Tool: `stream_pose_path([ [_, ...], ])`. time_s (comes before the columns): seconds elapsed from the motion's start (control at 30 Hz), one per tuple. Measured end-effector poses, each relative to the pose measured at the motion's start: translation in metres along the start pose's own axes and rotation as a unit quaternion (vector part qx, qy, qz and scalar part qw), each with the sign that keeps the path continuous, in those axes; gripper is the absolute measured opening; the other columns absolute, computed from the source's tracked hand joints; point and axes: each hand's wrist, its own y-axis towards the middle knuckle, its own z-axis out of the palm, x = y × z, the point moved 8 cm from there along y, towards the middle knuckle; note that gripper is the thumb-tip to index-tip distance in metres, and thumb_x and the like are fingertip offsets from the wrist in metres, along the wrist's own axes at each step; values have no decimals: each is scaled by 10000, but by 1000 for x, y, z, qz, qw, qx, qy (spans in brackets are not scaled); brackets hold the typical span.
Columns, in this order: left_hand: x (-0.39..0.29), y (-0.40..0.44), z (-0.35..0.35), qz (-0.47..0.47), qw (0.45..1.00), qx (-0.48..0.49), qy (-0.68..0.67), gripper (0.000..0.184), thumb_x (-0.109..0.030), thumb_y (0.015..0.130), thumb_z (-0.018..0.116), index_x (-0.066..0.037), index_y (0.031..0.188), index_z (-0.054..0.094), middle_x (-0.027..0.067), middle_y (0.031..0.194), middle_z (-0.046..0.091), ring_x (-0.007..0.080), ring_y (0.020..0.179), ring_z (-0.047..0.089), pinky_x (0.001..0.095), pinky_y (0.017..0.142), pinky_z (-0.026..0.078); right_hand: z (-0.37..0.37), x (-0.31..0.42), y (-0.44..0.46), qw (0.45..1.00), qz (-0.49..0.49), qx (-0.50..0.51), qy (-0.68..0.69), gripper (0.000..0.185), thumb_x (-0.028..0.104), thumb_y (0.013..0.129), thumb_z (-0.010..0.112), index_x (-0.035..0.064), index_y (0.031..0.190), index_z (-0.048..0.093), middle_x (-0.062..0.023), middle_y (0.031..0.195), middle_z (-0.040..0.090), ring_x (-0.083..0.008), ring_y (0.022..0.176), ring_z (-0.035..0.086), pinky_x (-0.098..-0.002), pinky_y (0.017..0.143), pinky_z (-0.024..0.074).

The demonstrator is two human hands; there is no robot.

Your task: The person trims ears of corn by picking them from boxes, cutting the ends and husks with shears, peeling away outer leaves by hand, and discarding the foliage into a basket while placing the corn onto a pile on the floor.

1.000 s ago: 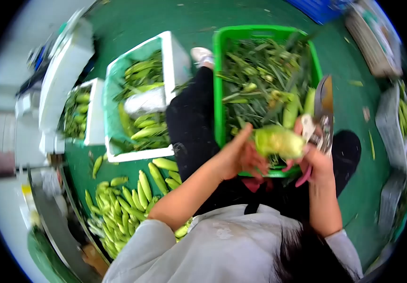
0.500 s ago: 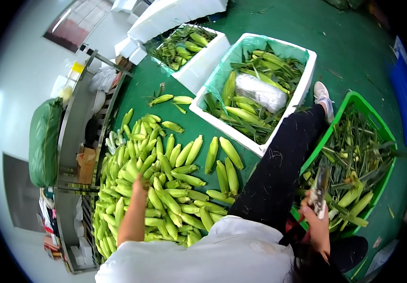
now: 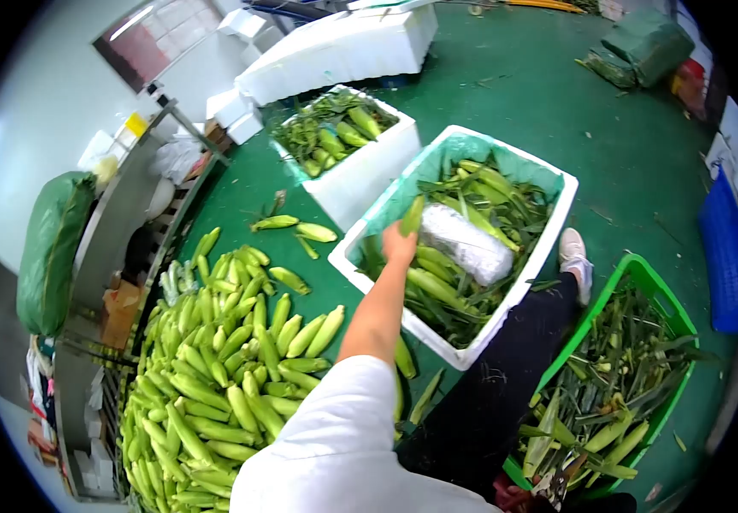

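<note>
My left hand (image 3: 399, 245) reaches into the near white foam box (image 3: 345, 256), its fingers closed around the lower end of a green ear of corn (image 3: 412, 216). More unhusked corn (image 3: 439, 289) and long leaves lie in this box, beside a clear plastic-wrapped bundle (image 3: 467, 244). To the left, a large heap of trimmed corn ears (image 3: 215, 376) covers the floor. My right hand cannot be made out at the bottom edge of the picture, near the green crate (image 3: 673, 312) filled with cut leaves and husks (image 3: 608, 359).
A second foam box (image 3: 360, 175) of leafy corn stands behind. A few loose ears (image 3: 313, 232) lie on the green floor. At left are a metal shelf (image 3: 117, 231) and a green sack (image 3: 53, 252). My outstretched leg (image 3: 506, 350) lies between box and crate.
My left hand has moved from the corn heap into the near foam box and taken hold of an ear. My right hand, earlier holding a knife-like tool over the crate, has dropped from view.
</note>
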Motion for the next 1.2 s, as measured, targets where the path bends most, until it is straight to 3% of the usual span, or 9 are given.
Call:
stream_pose_path([
  [0.07, 61, -24, 44, -299, 935, 182, 54, 667, -395, 752, 796, 2, 1223, 540, 174, 1233, 606, 353, 1137, 606, 452, 987, 485, -3, 8, -7, 1000, -18, -23, -11, 641, 155, 781, 660, 16, 1363, 431, -116, 1032, 584, -253, 1016, 574, -405, 937, 458],
  [0.23, 16, -49, 24, -243, 967, 55, -54, 724, -400, 783, 776, 36, 1266, 458, 242, 1169, 636, 400, 1056, 620, 441, 947, 474, -15, 27, -30, 994, -84, -72, -26, 662, 149, 769, 670, 19, 1370, 426, -116, 1052, 581, -256, 1039, 571, -410, 951, 455],
  [0.43, -185, -55, -82, 158, 866, 95, -464, 525, -262, 947, 624, 2, 1343, 403, 131, 1200, 574, 227, 1085, 554, 360, 969, 431, -3, 79, -47, 966, -224, -95, -91, 687, 142, 754, 681, 23, 1379, 421, -115, 1075, 578, -259, 1065, 567, -415, 966, 451],
  [0.53, -295, -85, -148, 226, 763, 166, -583, 748, -626, 865, 634, -64, 1304, 409, 101, 976, 578, 207, 825, 579, 319, 748, 500, 5, 112, -50, 958, -255, -106, -81, 802, 50, 679, 737, 26, 1407, 402, -99, 1147, 557, -247, 1139, 546, -411, 1032, 405],
  [0.63, -393, -166, -190, 213, 645, 251, -689, 877, -718, 803, 634, -98, 1355, 351, 105, 1092, 526, 224, 960, 552, 387, 863, 499, 8, 135, -51, 944, -312, -85, -64, 782, 69, 697, 740, 8, 1406, 415, -100, 1160, 580, -236, 1123, 559, -398, 1017, 415],
  [0.83, -423, -308, -118, 184, 685, 493, -504, 603, -290, 830, 790, -1, 1285, 520, 82, 1211, 598, 182, 1111, 570, 338, 997, 434, -45, 153, -109, 845, -461, -245, -114, 789, 114, 732, 754, 7, 1426, 395, -92, 1257, 544, -221, 1183, 518, -372, 1028, 385],
  [0.93, -423, -366, -84, 85, 566, 623, -533, 619, -94, 840, 767, -7, 1380, 476, 59, 1284, 589, 161, 1163, 564, 320, 1034, 419, -74, 161, -142, 787, -440, -318, -293, 856, 220, 733, 805, 7, 1444, 378, -130, 1324, 526, -256, 1224, 516, -381, 1069, 375],
  [1.1, -450, -431, -103, 13, 408, 735, -542, 651, -409, 913, 641, -50, 1395, 391, 189, 1288, 542, 361, 1184, 556, 510, 1051, 448, -71, 205, -160, 730, -430, -323, -423, 840, 283, 712, 827, 15, 1398, 423, -171, 1254, 515, -332, 1204, 507, -402, 1051, 386],
  [1.2, -441, -441, -81, 0, 422, 773, -474, 753, -560, 835, 669, -46, 1330, 429, 161, 1121, 596, 293, 1021, 621, 446, 895, 537, -57, 238, -160, 697, -435, -311, -478, 861, 351, 705, 836, 38, 1398, 433, -166, 1265, 520, -349, 1196, 507, -423, 1035, 402],
])
